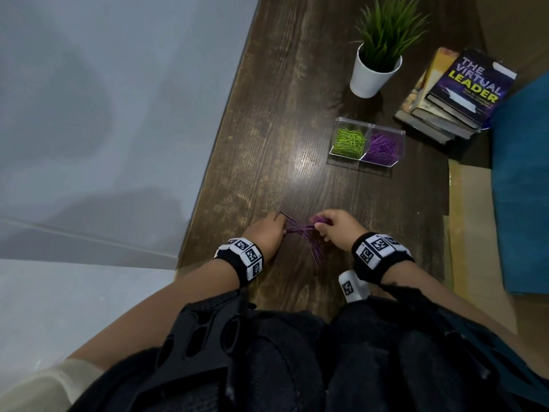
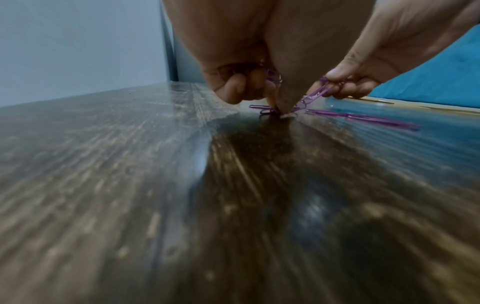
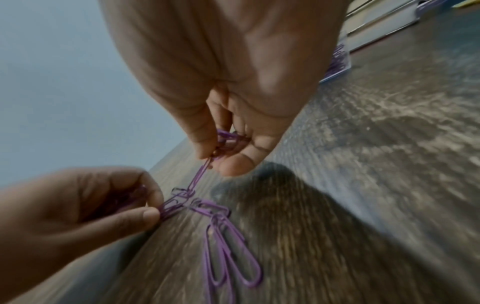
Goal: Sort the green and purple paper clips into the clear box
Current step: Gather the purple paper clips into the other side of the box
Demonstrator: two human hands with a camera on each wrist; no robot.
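Note:
A clear two-part box (image 1: 367, 143) stands on the dark wooden table (image 1: 285, 120), green clips (image 1: 350, 141) in its left half and purple clips (image 1: 381, 148) in its right. Near the front edge, my left hand (image 1: 267, 231) and right hand (image 1: 337, 226) each pinch purple paper clips (image 1: 300, 230) that are hooked together between them. In the right wrist view the right hand (image 3: 221, 152) grips a bunch and a linked clip (image 3: 198, 176) runs down to the left hand (image 3: 153, 207). Several loose purple clips (image 3: 228, 253) lie on the table below.
A white pot with a green plant (image 1: 375, 63) stands behind the box. A stack of books (image 1: 454, 93) lies at the right rear. A blue cushion (image 1: 523, 179) and cardboard (image 1: 472, 221) sit right of the table. A grey wall (image 1: 104, 114) runs along the left edge.

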